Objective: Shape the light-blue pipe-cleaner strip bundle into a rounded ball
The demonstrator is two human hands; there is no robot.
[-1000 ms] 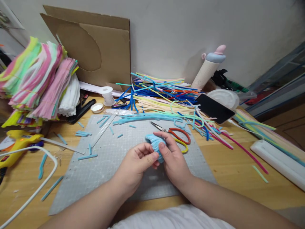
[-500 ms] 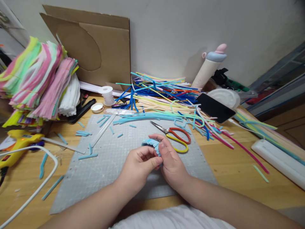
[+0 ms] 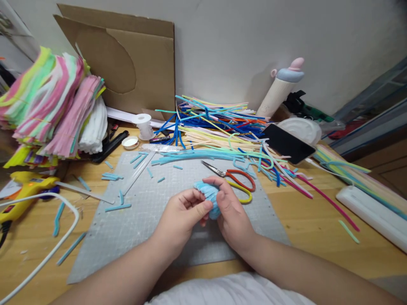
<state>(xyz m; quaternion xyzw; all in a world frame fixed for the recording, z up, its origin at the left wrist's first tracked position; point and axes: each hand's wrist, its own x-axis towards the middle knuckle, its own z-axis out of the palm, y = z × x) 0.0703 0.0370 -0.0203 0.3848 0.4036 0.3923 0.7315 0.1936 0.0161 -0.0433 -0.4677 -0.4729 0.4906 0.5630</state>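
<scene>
Between my two hands is a light blue piece made of pipe cleaners [image 3: 210, 193], ribbed and rounded, held above the grey cutting mat [image 3: 149, 228]. My left hand [image 3: 187, 209] pinches its near left edge between thumb and fingers. Around its right side my right hand [image 3: 230, 207] is closed, thumb on the front and fingers behind. Part of the piece is hidden by the fingers. Just behind my right hand lie scissors [image 3: 240, 180] with one red and one yellow handle loop. Short blue pipe cleaner pieces [image 3: 111, 176] are scattered on the mat's left.
A yellow glue gun [image 3: 28, 190] with a white cable [image 3: 68, 237] lies at the left. Loose pipe cleaners [image 3: 216, 127] are heaped at the back. A phone [image 3: 288, 144], a power strip [image 3: 372, 216] and a bottle [image 3: 278, 95] stand or lie to the right.
The blue piece has turned so that more of its ribbed face shows. My left thumb and fingers have shifted slightly along its edge; both hands still hold it.
</scene>
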